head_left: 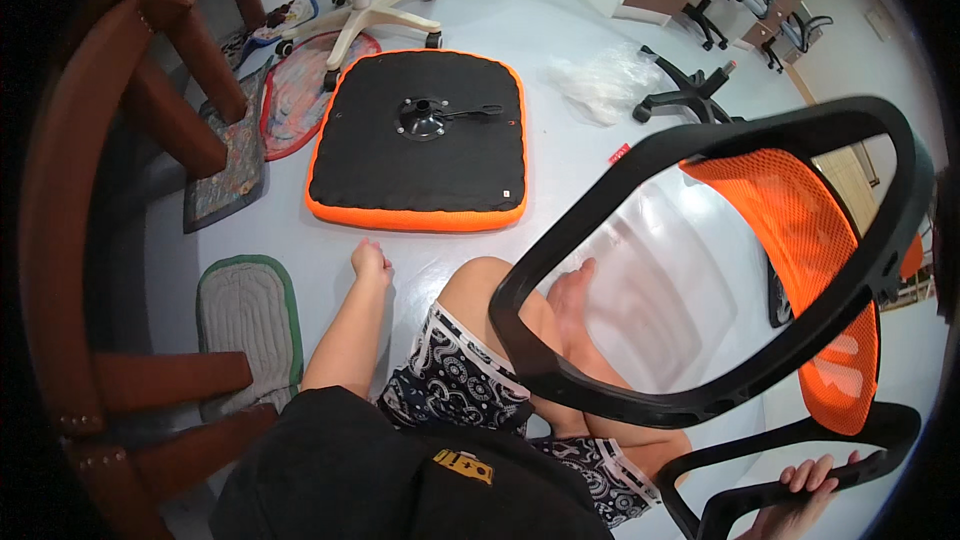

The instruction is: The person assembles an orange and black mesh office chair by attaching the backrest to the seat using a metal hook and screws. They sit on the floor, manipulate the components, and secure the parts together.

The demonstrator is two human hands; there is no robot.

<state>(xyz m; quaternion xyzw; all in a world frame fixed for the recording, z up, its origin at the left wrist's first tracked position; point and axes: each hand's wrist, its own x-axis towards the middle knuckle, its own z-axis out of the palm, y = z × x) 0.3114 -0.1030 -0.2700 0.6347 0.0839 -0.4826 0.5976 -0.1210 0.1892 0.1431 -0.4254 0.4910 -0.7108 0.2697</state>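
Note:
My right hand [800,492] is wrapped round one black armrest loop of an office chair backrest [780,210]. The backrest has orange mesh and stands tilted over my legs, its other black loop reaching across toward the middle. My left hand [370,258] is closed low over the floor, its fingers curled; whatever it may hold is hidden. Just beyond it lies the chair seat [420,180], upside down, with a black underside and an orange rim. A round black mounting plate [422,118] with a lever sits in the middle of that underside.
A black wheeled chair base [690,90] lies beside crumpled clear plastic [600,85]. Clear plastic sheeting [660,290] shows through the armrest loop. A white chair base [365,15] stands behind the seat. Brown furniture legs [190,100] and a green-edged mat [250,320] are at left.

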